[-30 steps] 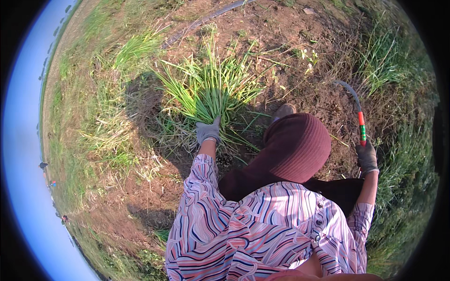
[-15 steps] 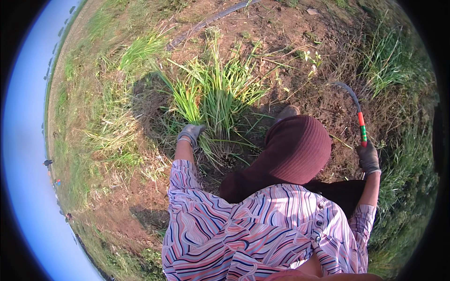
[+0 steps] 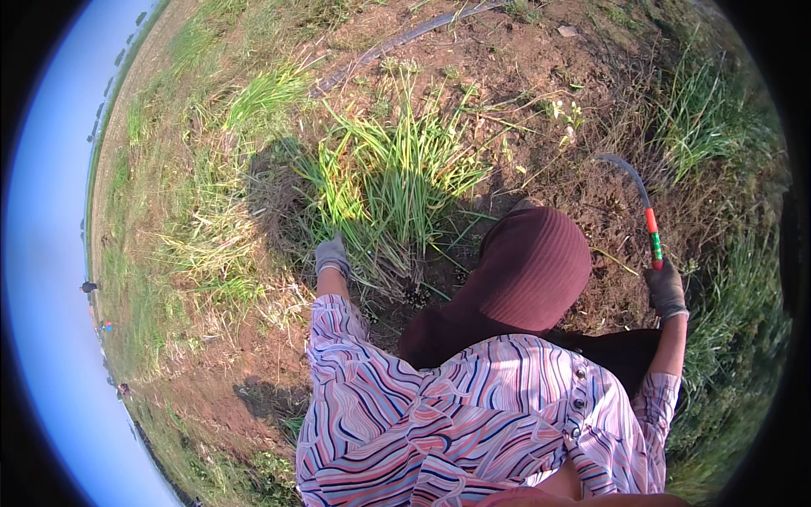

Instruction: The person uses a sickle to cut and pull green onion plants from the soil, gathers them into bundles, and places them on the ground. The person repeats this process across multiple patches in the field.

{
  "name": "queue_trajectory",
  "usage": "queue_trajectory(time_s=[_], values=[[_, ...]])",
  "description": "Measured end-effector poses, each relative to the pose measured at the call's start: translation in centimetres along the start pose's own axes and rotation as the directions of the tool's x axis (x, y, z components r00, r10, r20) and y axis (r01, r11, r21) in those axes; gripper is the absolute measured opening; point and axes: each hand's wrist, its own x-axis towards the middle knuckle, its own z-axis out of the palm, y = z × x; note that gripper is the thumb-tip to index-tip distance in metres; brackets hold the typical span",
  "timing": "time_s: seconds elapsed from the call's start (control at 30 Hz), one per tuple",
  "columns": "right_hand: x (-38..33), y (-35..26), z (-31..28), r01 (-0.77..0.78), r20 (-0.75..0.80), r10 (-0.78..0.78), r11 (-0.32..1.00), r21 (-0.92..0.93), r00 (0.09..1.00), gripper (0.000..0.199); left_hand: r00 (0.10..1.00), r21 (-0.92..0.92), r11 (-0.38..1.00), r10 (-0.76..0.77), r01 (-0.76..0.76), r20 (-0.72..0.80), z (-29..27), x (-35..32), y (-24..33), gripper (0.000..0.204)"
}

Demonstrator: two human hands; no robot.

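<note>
My right hand (image 3: 666, 289), in a dark glove, is closed round the red, orange and green handle of a sickle (image 3: 652, 232). The curved grey blade points up and to the left, above bare soil and apart from the green clump. At the lower left edge of a clump of long green grass (image 3: 405, 182) is my left hand (image 3: 332, 254), in a grey glove. Its fingers look stretched toward the blades, and no bundle shows in it. The fingertips are partly lost among the leaves.
My bent knee in maroon cloth (image 3: 541, 270) is right of the clump. Dry cut grass (image 3: 215, 245) lies to the left. A dark hose (image 3: 414, 32) crosses the soil at the far side. Taller grass (image 3: 705, 122) grows at the right.
My left hand has drawn back slightly down and left from the base of the grass, letting go of the leaves, which now spread looser. My right hand still holds the sickle, nearly unmoved.
</note>
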Motion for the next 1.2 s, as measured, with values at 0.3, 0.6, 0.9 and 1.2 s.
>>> queue_trajectory(time_s=[0.3,0.6,0.9,1.2], values=[[-0.6,0.8,-1.2,-0.093,0.043,0.093,0.996,0.015,0.995,0.035,0.948,-0.647,0.706,-0.112,0.287,0.299,4.8,-0.4,0.6,0.102],[-0.3,-0.5,-0.6,-0.081,0.082,0.079,0.996,0.030,0.994,0.034,0.889,-0.478,0.798,-0.148,0.366,0.433,7.5,-3.8,-1.1,0.120],[-0.3,-1.4,-0.4,-0.115,0.080,0.114,0.993,0.011,0.990,0.024,0.919,-0.344,0.869,-0.257,0.355,0.300,6.4,-2.2,3.0,0.106],[0.7,-3.1,0.3,-0.079,0.120,0.073,0.995,0.053,0.990,0.024,0.968,-0.375,0.913,-0.070,0.160,0.242,2.3,-1.6,2.9,0.084]])
